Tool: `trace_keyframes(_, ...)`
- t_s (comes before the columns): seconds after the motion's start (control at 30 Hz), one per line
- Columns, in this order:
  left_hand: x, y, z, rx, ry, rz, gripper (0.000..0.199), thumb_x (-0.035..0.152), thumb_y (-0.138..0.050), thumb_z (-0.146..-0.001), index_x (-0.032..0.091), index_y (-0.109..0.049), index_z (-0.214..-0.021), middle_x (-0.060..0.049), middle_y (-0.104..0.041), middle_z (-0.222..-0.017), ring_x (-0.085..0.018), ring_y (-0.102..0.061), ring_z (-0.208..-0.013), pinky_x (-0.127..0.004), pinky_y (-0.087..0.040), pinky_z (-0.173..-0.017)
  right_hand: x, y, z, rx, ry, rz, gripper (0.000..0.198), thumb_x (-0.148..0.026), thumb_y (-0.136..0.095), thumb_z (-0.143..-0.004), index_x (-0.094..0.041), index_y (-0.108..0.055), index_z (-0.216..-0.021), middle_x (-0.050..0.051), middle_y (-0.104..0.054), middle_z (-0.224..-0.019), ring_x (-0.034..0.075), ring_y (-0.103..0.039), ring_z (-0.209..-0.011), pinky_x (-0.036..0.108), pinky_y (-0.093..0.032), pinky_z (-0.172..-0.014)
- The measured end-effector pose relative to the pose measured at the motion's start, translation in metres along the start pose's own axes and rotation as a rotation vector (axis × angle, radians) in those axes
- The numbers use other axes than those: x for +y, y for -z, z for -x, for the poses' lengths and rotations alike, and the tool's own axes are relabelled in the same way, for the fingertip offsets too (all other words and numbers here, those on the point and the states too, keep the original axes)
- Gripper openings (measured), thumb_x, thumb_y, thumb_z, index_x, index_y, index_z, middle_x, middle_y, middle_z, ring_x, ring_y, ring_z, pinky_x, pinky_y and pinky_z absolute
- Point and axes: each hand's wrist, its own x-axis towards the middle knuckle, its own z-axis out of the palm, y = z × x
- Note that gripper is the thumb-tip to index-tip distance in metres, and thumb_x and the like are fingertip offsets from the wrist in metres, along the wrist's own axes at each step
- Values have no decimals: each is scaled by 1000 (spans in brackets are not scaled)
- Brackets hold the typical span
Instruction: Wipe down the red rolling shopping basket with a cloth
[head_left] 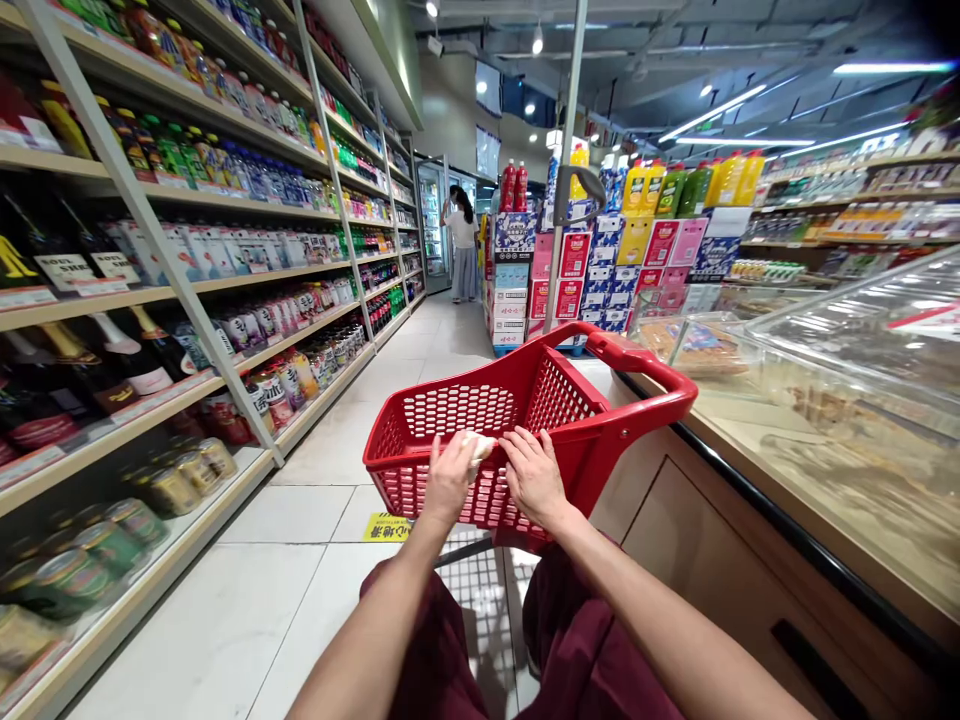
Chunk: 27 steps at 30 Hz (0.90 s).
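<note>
A red plastic shopping cart (457, 412) with perforated sides and a thick handle stands side-on right in front of me. In my left hand (445, 482) is a crumpled white cloth (481, 447), pressed against the cart's near rim; my fingers are closed around it. My right hand (534, 478) grips the same rim a little to the right, fingers bent over the edge. Nothing shows inside the visible part of the basket. The fingertips beyond the rim are partly hidden.
Drink shelves (247, 270) line the left side. A counter (810, 440) with clear covers borders the cart on the right. Stacked boxes and juice bottles (577, 270) stand ahead, near a person (461, 240) in the aisle. A yellow floor sticker (386, 527) lies below the cart.
</note>
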Motion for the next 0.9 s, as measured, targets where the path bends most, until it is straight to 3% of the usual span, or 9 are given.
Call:
trace_keyframes(0.1, -7, 3, 2, 24, 10, 3, 33, 28, -35, -86, 21, -52, -114, -9, -57, -118, -18, -52, -109, -48, -19, -105, 2, 1, 0, -17, 33, 6, 36, -20, -41, -81, -15, -54, -114, 6, -55, -119, 20, -40, -117, 40, -14, -105)
trace_keyframes(0.2, -39, 13, 18, 125, 226, -87, 34, 28, -32, -86, 20, -54, -111, -12, -59, -114, -23, -55, -105, -55, -17, -103, 0, 0, 1, -5, 21, 1, 36, -19, -40, -81, -15, -55, -114, 6, -55, -119, 21, -40, -117, 41, -13, -105)
trace_keyframes(0.27, -43, 13, 21, 130, 281, -109, 34, 26, -32, -86, 19, -55, -110, -13, -58, -115, -24, -54, -107, -57, -17, -103, -3, -2, 0, 9, -12, -6, 36, -17, -40, -80, -15, -56, -113, 7, -56, -117, 21, -40, -117, 42, -13, -105)
trace_keyframes(0.43, 3, -7, -1, -3, 0, 3, 34, 28, -36, -86, 21, -50, -116, -9, -53, -123, -18, -49, -113, -49, -19, -106, -3, -1, 0, -3, -1, -12, 38, -17, -40, -80, -14, -54, -115, 7, -55, -119, 20, -39, -117, 41, -15, -105)
trace_keyframes(0.5, -1, -6, -1, 16, 12, -15, 34, 29, -36, -86, 21, -51, -115, -9, -55, -120, -18, -51, -111, -49, -17, -106, -2, 1, 0, -24, 26, -13, 39, -17, -40, -80, -13, -52, -117, 6, -54, -120, 21, -39, -118, 42, -15, -105)
trace_keyframes(0.6, -27, 1, 10, 111, 187, -107, 34, 30, -34, -86, 19, -54, -111, -11, -58, -116, -22, -54, -107, -55, -17, -104, -3, 1, 0, -22, 23, -23, 40, -16, -39, -79, -13, -52, -117, 7, -54, -120, 21, -40, -116, 42, -15, -105)
trace_keyframes(0.67, -33, 1, 12, 111, 234, -127, 34, 30, -34, -86, 18, -54, -111, -12, -57, -117, -23, -52, -109, -56, -19, -102, -5, 0, 0, -2, -4, -31, 40, -16, -39, -79, -12, -52, -117, 7, -56, -118, 22, -41, -115, 43, -15, -105)
trace_keyframes(0.83, -6, -8, -3, -12, 3, -24, 35, 30, -35, -86, 21, -50, -116, -9, -56, -120, -19, -50, -112, -49, -21, -104, -5, 0, -2, -24, 9, -40, 41, -16, -39, -79, -11, -51, -118, 8, -55, -119, 22, -40, -115, 43, -17, -104)
trace_keyframes(0.9, -12, -5, -1, 10, 41, -38, 34, 30, -35, -86, 22, -52, -114, -9, -57, -118, -19, -53, -108, -52, -19, -104, -4, 0, -1, -41, 17, -39, 42, -15, -39, -79, -12, -50, -119, 7, -54, -120, 22, -40, -116, 43, -16, -105)
